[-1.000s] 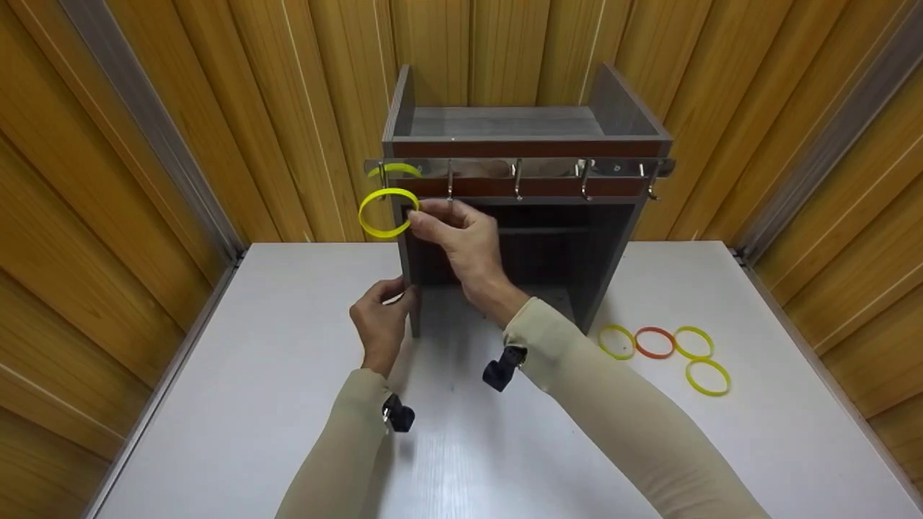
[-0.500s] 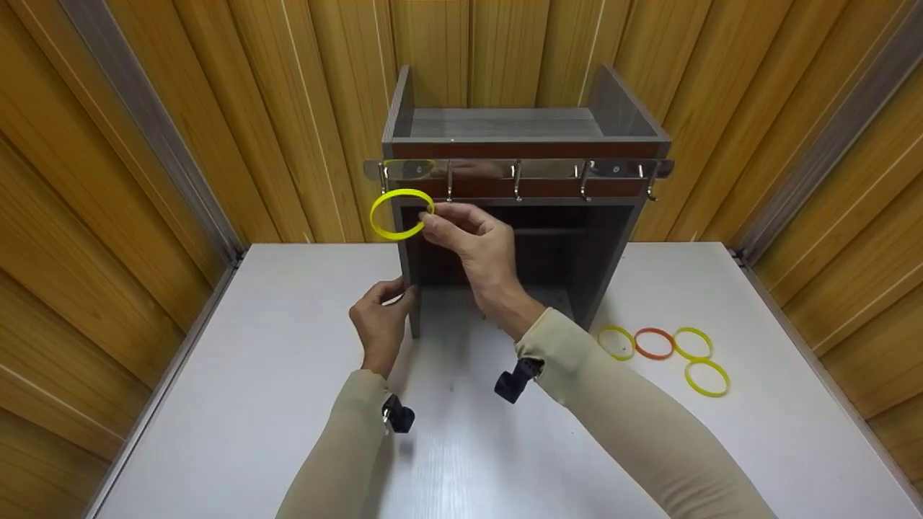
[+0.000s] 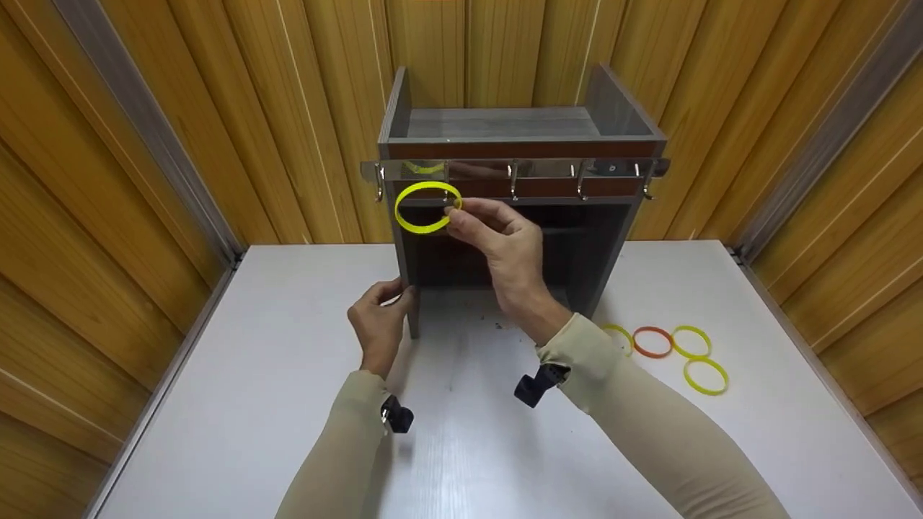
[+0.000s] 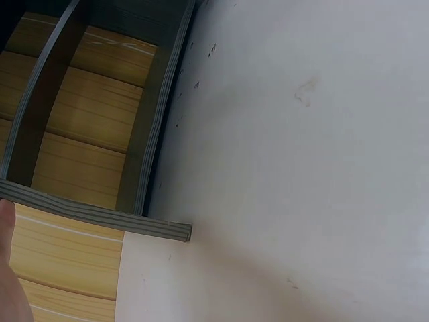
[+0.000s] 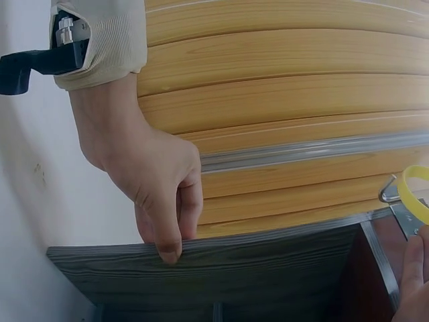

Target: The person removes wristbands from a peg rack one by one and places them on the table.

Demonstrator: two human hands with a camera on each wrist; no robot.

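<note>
My right hand [image 3: 508, 252] pinches a yellow wristband [image 3: 429, 185] between thumb and fingertips, holding it in front of the rail's second hook from the left. I cannot tell whether band and hook touch. The metal hook rail [image 3: 548, 169] runs across the front of a grey wooden shelf unit [image 3: 613, 252]. Low on that unit's left side panel, my left hand [image 3: 378, 321] grips the front edge, thumb inside, as the right wrist view also shows. In the left wrist view only a part of the left hand [image 4: 8, 288] appears.
Right of the unit, a red wristband [image 3: 652, 356] and several yellow wristbands [image 3: 707, 391] lie on the white table [image 3: 238, 375]; the right sleeve partly covers one. Wood-patterned walls [image 3: 310, 130] stand behind and at both sides.
My right hand has carried the yellow wristband rightward, from in front of the leftmost hook to the second one. The left hand has stayed on the panel.
</note>
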